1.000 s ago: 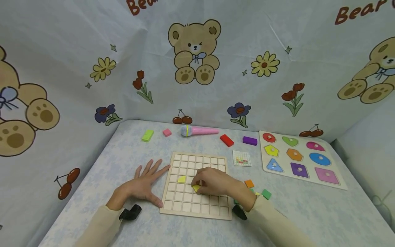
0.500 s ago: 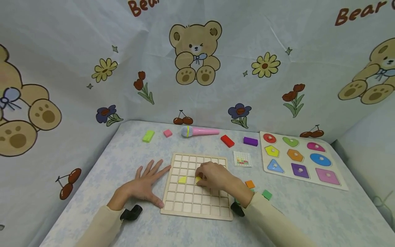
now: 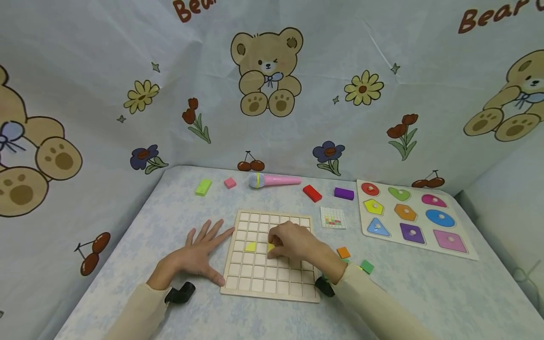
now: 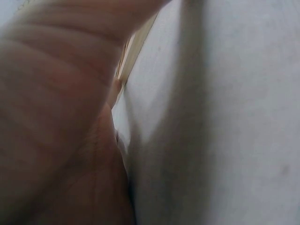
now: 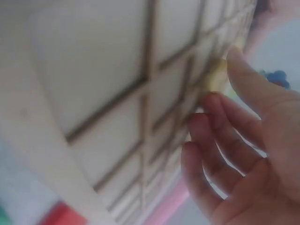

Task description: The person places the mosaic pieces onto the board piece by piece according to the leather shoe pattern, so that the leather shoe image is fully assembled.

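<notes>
A square wooden grid board (image 3: pixel 257 285) lies on the table, with one yellow square tile (image 3: pixel 250 247) set in a cell left of its middle. My right hand (image 3: pixel 293 243) is over the board's centre and pinches a second yellow tile (image 5: pixel 216 77) between thumb and forefinger, right at the cells. Its other fingers are bent in the right wrist view. My left hand (image 3: pixel 197 255) is spread at the board's left side, thumb and forefinger touching the frame. The left wrist view shows mostly its palm (image 4: pixel 56 93), close over the tabletop.
Orange (image 3: pixel 343 252) and green tiles (image 3: pixel 367 267) lie right of the board, partly behind my right forearm. A pattern card (image 3: pixel 333 217) and a shape puzzle (image 3: pixel 425 250) sit further right. Behind are a toy microphone (image 3: pixel 276 180) and red (image 3: pixel 312 193), purple (image 3: pixel 344 193) and green blocks (image 3: pixel 203 187).
My right hand has moved the pinched yellow tile slightly away from me, to a cell level with the other yellow tile. My left hand has stayed in place.
</notes>
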Demonstrator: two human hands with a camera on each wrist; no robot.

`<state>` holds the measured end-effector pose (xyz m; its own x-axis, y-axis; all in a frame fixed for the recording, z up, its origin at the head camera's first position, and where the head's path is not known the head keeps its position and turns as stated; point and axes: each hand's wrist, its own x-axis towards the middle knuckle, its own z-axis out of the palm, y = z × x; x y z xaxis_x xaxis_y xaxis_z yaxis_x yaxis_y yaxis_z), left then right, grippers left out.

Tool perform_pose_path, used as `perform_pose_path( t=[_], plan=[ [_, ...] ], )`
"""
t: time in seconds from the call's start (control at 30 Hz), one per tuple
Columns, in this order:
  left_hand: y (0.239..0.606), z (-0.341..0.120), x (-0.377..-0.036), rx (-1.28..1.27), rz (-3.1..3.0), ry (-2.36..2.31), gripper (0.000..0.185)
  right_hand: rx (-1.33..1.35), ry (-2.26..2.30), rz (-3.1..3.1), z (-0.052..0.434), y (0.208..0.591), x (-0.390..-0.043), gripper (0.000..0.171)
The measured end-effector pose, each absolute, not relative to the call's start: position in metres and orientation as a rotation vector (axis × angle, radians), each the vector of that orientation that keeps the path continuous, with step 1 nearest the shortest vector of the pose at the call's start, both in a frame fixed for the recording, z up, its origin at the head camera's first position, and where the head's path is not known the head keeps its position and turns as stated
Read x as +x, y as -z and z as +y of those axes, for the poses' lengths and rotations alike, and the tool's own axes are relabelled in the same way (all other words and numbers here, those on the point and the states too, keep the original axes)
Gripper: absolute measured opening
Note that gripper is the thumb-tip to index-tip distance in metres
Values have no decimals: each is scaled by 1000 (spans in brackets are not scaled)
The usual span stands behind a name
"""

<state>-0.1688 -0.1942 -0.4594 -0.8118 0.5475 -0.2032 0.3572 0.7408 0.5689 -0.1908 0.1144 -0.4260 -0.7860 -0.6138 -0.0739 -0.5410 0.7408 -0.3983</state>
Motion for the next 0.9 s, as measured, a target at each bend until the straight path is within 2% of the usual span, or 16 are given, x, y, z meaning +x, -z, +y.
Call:
perform_pose_path(
  t=[0.23, 0.53, 0.63, 0.9],
  plan=[
    [459, -192, -170, 688, 2586, -719, 131, -773, 691, 2761, 165, 415, -178, 37],
    [469, -196, -172, 703, 2581, -786, 134, -545, 788, 2775, 242, 420, -163, 31],
    [472, -197, -174, 691, 2589, -766, 135, -485, 801, 2764, 256, 419, -158, 30],
    [477, -196, -175, 688, 2601, -746, 135, -523, 843, 2704, 278, 424, -152, 22]
  ],
)
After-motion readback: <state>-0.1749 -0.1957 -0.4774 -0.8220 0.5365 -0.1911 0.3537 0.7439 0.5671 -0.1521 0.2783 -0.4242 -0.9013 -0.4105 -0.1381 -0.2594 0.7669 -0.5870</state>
